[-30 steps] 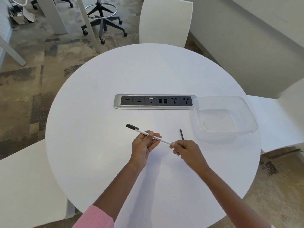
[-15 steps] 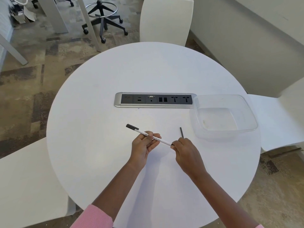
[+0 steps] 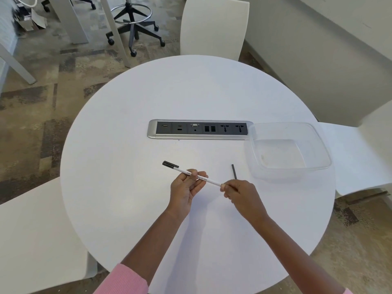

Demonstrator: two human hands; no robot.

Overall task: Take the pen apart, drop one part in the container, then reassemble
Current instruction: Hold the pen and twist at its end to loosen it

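I hold a white pen (image 3: 182, 171) with a black cap at its far left end, level above the round white table (image 3: 127, 198). My left hand (image 3: 186, 189) grips the pen's middle. My right hand (image 3: 239, 194) pinches its right end, hiding that tip. A short thin black pen part (image 3: 234, 171) lies loose on the table just beyond my right hand. The clear plastic container (image 3: 318, 145) stands to the right with nothing in it.
A silver and black socket strip (image 3: 199, 130) is set into the table's middle, touching the container's left corner. White chairs (image 3: 214, 26) stand around the table at the far side, right and near left. An office stool base (image 3: 133, 24) is on the carpet beyond.
My right hand has shifted slightly at the pen's right end, its fingers closing over the tip. The pen, the loose black part and the container stay where they were.
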